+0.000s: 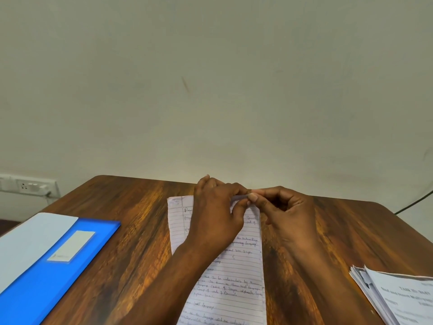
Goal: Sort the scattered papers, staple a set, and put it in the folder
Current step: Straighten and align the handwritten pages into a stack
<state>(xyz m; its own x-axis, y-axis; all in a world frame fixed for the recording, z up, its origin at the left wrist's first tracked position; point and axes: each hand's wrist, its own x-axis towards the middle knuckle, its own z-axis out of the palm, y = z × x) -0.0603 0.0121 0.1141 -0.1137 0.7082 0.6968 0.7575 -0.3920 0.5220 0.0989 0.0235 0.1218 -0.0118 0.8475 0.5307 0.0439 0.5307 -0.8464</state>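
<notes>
A wooden desk [131, 231] with rounded far corners is seen against a pale wall [210, 78]. A set of lined, handwritten papers [236, 282] lies lengthwise in the middle of the desk, running from near the far edge to the near edge. Both hands are brought together over the far end of these papers. The left hand [215, 216] rests across the upper part of the sheets, its fingers curled, and the top right corner of the papers is pinched between its thumb and fingertips. The right hand [283, 209] meets it from the right, fingers curled, and the same corner, or something small at it, is pinched between its thumb and forefinger; what exactly is held there cannot be told, as the spot is small and partly covered by the fingers.

A blue folder [51, 273] lies at the left edge of the desk, closed, with a pale label [72, 246] on its cover and a light sheet [30, 242] laid along its left side. A second pile of printed papers [398, 299] is seen at the near right corner, well apart from the handwritten set. A socket plate [28, 185] is mounted on the wall beyond the far left corner, and a dark cable [414, 202] hangs beyond the far right corner.
</notes>
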